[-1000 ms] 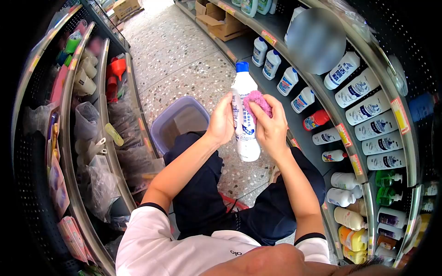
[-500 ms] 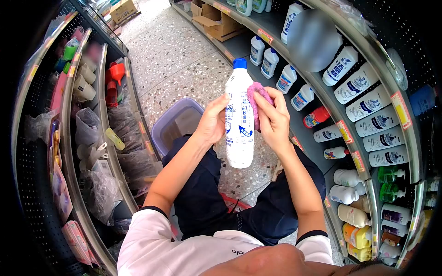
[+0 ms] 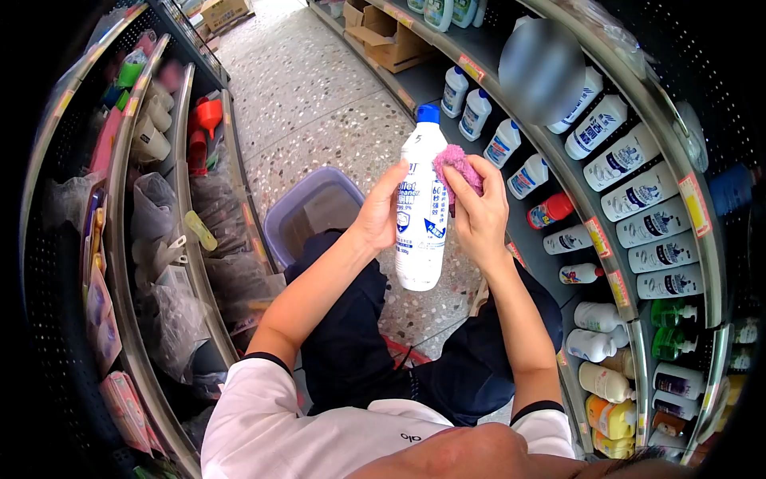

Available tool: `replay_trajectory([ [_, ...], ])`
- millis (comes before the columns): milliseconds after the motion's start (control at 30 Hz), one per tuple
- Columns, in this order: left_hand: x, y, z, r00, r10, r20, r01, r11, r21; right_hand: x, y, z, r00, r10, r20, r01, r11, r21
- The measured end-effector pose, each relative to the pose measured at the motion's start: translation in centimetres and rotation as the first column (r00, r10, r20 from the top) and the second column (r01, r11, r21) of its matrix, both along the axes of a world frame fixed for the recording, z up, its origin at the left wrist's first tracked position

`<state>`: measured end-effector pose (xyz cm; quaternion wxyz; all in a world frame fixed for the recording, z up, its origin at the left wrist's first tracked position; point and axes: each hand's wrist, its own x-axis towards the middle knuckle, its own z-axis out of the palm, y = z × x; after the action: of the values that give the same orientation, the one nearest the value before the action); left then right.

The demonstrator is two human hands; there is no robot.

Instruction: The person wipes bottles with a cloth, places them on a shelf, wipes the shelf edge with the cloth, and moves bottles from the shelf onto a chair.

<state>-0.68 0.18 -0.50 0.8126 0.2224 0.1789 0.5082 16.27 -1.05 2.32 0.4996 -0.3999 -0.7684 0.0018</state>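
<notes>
Speckled floor [image 3: 295,88] lies below a white bottle [image 3: 419,239], held in the half-curled left hand [image 3: 380,214]; a pink cloth [image 3: 455,170] is pinched beside it by the right hand [image 3: 481,209]. Pressed too hard, the bottle could be twisted loose and dropped.

Speckled stone floor [image 3: 295,88] runs as an aisle between curved-looking dark shelving on the left [image 3: 132,191] and shelving stocked with bottles on the right [image 3: 550,231]. Bright light falls on the aisle's far end, where a cardboard box [image 3: 224,12] sits.
</notes>
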Motion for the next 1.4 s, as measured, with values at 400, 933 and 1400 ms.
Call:
replay_trajectory([
  [400,-0.3,0.1,0.4,0.984,0.152,-0.087,-0.153,0.988,0.002,-0.3,-1.2,-0.9,0.986,0.055,0.155,-0.044,0.996,-0.076],
  [933,-2.5,0.8,1.0,0.960,0.249,-0.128,-0.238,0.967,0.095,0.0,-5.2,-3.1,0.954,0.282,0.103,-0.259,0.946,-0.195],
  [1400,0.0,-0.1,1.1,0.975,0.191,-0.118,-0.178,0.978,0.109,0.0,-1.7,-1.1,0.979,0.033,0.202,-0.030,0.999,-0.019],
])
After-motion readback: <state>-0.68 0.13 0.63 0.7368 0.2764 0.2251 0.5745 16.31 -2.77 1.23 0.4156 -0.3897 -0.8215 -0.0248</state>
